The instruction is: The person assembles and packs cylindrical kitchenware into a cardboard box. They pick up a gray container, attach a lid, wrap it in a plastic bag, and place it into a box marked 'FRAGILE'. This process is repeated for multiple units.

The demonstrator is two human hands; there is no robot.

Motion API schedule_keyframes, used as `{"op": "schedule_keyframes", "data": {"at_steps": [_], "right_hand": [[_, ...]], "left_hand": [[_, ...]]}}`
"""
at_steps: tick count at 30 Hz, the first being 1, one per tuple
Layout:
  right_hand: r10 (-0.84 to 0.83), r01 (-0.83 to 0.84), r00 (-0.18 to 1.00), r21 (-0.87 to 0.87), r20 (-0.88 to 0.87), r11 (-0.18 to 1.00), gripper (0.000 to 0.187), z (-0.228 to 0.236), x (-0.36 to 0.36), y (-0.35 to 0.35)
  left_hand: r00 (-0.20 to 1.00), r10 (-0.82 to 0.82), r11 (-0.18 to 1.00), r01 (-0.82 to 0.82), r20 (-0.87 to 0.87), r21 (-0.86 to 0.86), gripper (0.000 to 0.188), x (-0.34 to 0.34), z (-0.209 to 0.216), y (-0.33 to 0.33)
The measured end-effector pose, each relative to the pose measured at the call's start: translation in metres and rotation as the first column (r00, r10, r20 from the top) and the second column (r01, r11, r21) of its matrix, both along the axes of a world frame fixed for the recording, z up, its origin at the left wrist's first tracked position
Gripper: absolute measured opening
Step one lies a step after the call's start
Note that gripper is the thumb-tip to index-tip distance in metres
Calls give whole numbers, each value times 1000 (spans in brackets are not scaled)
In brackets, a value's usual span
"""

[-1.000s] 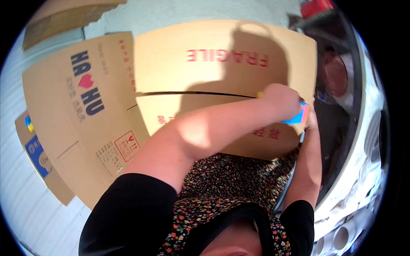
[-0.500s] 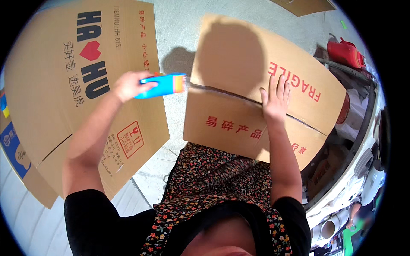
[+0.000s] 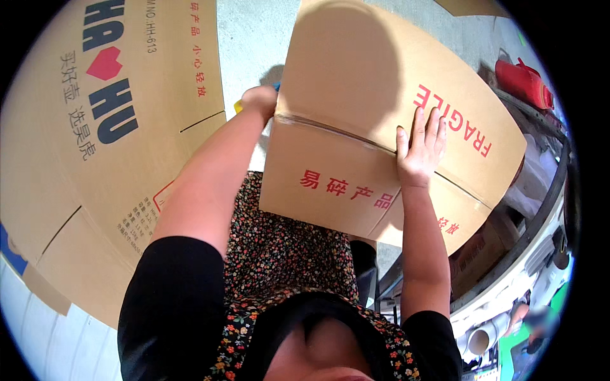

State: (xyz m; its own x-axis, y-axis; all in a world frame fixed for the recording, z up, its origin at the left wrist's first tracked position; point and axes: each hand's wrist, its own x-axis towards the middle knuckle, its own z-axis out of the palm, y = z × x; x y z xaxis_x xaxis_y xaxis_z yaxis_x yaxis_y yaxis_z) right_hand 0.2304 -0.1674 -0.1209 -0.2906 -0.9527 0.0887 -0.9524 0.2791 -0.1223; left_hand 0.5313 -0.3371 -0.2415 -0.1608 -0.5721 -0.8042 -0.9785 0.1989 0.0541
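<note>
A brown carton (image 3: 337,149) with red print and a seam between its two closed top flaps stands in front of me. My right hand (image 3: 422,150) lies flat on its top across the seam, fingers stretched out. My left hand (image 3: 259,100) is closed at the carton's left side, by the end of the seam. It grips what looks like a blue tape dispenser (image 3: 276,86), mostly hidden behind the hand and the carton; a yellow part (image 3: 238,106) shows beside the hand.
A large brown carton (image 3: 152,152) with black and red print is on the left. At the right are a red plastic container (image 3: 523,85) and a rack (image 3: 540,203) with white plastic and cardboard. A person (image 3: 539,324) is at the lower right.
My left hand has swung right with the blue dispenser, from over the left carton to the side of the front carton. My right hand stays flat on top. The view has shifted.
</note>
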Motion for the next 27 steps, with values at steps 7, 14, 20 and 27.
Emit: {"op": "schedule_keyframes", "data": {"at_steps": [7,14,20,27], "right_hand": [[-400,574,615,-38,679,818,56,54,-98,65],[-518,830,-17,301,855,470,64,-16,-265,210],[-462,835,52,215,885,507,59,98,-212,222],[-393,756,227,93,891,648,57,250,-163,123]], "left_hand": [[538,763,594,-803,-357,59,45,25,20,-11],[364,819,473,-866,-443,163,44,45,83,30],[204,886,323,-916,-417,237,44,137,198,117],[-36,884,158,-916,-467,369,44,209,306,164]]}}
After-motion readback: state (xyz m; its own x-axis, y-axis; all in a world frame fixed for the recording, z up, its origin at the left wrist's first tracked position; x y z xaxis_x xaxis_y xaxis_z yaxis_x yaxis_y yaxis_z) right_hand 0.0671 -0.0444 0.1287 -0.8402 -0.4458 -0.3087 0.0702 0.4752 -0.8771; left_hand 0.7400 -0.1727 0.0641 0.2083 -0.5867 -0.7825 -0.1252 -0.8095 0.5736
